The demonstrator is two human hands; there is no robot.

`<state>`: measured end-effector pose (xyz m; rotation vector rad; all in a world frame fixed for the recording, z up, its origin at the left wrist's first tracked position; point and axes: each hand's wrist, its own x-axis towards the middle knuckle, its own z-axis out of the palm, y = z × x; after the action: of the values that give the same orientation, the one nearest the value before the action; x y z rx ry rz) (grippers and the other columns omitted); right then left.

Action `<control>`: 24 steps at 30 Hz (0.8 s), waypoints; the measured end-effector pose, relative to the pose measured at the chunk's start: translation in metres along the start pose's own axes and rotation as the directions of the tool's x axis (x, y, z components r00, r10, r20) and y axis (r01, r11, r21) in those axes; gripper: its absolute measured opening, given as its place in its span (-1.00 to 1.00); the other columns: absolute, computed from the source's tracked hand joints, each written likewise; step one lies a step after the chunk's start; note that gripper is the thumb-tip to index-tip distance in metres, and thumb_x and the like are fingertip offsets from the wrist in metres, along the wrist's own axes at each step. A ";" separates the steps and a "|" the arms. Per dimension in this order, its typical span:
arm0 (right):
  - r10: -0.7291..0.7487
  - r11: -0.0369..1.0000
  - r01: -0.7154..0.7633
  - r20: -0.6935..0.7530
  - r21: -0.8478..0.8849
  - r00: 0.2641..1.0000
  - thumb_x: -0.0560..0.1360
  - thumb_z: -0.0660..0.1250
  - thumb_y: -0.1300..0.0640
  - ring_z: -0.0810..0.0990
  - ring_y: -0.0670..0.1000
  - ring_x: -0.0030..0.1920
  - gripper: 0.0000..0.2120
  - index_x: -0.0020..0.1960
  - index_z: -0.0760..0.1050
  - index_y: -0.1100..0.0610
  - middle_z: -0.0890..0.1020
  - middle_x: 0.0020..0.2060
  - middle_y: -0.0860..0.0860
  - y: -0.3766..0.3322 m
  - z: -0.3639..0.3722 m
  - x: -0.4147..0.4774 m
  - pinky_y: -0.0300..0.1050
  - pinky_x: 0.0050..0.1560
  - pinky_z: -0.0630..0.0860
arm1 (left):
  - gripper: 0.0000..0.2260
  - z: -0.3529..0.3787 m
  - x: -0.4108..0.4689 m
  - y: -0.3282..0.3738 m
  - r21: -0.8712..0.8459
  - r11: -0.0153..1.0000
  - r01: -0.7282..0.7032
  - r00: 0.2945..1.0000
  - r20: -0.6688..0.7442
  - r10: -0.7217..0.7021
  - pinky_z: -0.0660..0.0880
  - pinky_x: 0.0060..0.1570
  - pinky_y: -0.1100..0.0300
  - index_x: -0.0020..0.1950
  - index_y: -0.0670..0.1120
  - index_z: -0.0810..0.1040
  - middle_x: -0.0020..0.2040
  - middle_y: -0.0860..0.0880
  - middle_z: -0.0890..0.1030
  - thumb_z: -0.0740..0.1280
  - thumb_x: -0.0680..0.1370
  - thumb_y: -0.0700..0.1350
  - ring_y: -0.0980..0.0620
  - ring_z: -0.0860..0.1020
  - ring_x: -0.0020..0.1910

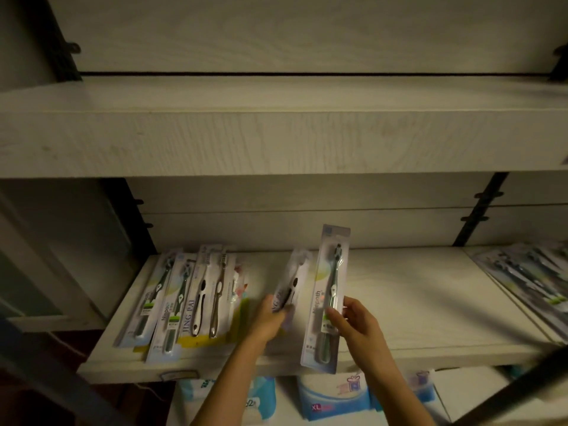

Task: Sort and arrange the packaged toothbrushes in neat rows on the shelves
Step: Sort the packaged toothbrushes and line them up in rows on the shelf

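Note:
My left hand (270,318) grips a blurred toothbrush pack (293,278) with a black-and-white brush, tilted above the middle shelf (415,302). Just to its right, my right hand (353,321) pinches a long Nispoth toothbrush pack (330,281) by its lower half and holds it nearly upright over the shelf's front edge. At the shelf's left end several toothbrush packs (190,296) lie side by side, partly overlapping, among them a JING PAI double pack.
Another pile of packs (534,278) lies on the neighbouring shelf at the far right. An upper shelf (276,139) juts out overhead. Below the middle shelf stand blue-and-white soft packages (332,398). Black brackets (479,210) run up the back wall.

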<state>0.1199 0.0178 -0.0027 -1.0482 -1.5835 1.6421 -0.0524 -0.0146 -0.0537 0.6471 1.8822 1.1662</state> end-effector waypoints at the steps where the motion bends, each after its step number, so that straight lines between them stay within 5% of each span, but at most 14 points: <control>1: -0.002 1.000 0.002 0.002 -0.006 1.000 0.51 0.29 0.18 0.66 -0.09 -0.12 -0.86 0.07 0.47 0.07 0.65 -0.09 0.01 -0.001 -0.002 0.000 -0.26 -0.21 0.59 | -0.85 -0.003 -0.013 0.002 -0.110 0.994 -0.025 1.000 -0.002 0.025 0.47 -0.34 0.42 0.08 -0.14 0.45 -0.15 -0.01 0.53 0.32 0.53 -0.21 0.10 0.51 -0.23; 4: -0.040 0.999 0.040 0.000 -0.012 0.999 0.50 0.29 0.15 0.66 -0.08 -0.06 -0.81 0.11 0.46 0.07 0.65 -0.03 0.01 -0.005 -0.008 -0.003 -0.24 -0.17 0.60 | -0.79 -0.006 -0.051 0.001 -0.318 0.940 -0.121 0.992 -0.013 0.123 0.52 -0.08 0.35 0.10 -0.08 0.51 0.08 -0.09 0.62 0.36 0.49 -0.26 0.05 0.61 -0.03; 7: -0.102 0.995 0.102 -0.021 -0.010 0.995 0.49 0.30 0.14 0.65 -0.11 -0.03 -0.79 0.11 0.46 0.03 0.66 -0.03 -0.01 -0.008 -0.022 -0.011 -0.27 -0.16 0.60 | -0.75 0.004 -0.081 -0.002 -0.444 0.882 -0.161 0.985 -0.015 0.172 0.57 -0.16 0.32 0.08 -0.20 0.55 -0.05 -0.12 0.69 0.38 0.42 -0.37 0.07 0.66 -0.12; 12: -0.185 0.983 0.185 -0.019 0.000 0.983 0.38 0.29 0.00 0.64 -0.10 0.01 -0.65 0.14 0.46 0.05 0.66 -0.02 -0.07 -0.014 -0.062 -0.039 -0.21 -0.07 0.61 | -0.77 0.038 -0.110 0.010 -0.479 0.855 -0.200 0.972 0.010 0.233 0.56 -0.25 0.33 0.01 -0.18 0.56 -0.11 -0.09 0.70 0.37 0.40 -0.39 0.10 0.66 -0.18; 21: -0.237 0.971 0.238 -0.031 0.018 0.971 0.44 0.29 0.07 0.63 -0.12 0.04 -0.68 0.18 0.45 0.05 0.65 0.02 -0.10 -0.023 -0.204 -0.076 -0.27 -0.04 0.58 | -0.78 0.168 -0.146 0.041 -0.480 0.840 -0.253 0.952 0.031 0.304 0.59 -0.24 0.26 0.01 -0.18 0.54 -0.11 -0.10 0.70 0.37 0.40 -0.36 0.03 0.67 -0.15; 24: -0.224 0.974 0.224 -0.007 -0.021 0.975 0.46 0.31 0.10 0.63 -0.13 0.03 -0.70 0.19 0.46 0.02 0.65 0.01 -0.12 -0.015 -0.273 -0.087 -0.23 -0.03 0.59 | -0.61 0.239 -0.162 0.037 -0.515 0.827 -0.227 0.960 0.026 0.279 0.57 -0.23 0.26 0.03 -0.15 0.56 -0.07 -0.14 0.69 0.54 0.25 -0.13 0.04 0.66 -0.13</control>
<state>0.3977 0.0802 0.0316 -0.8513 -1.6498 1.4703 0.2364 -0.0061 -0.0196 0.6494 1.3376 1.6910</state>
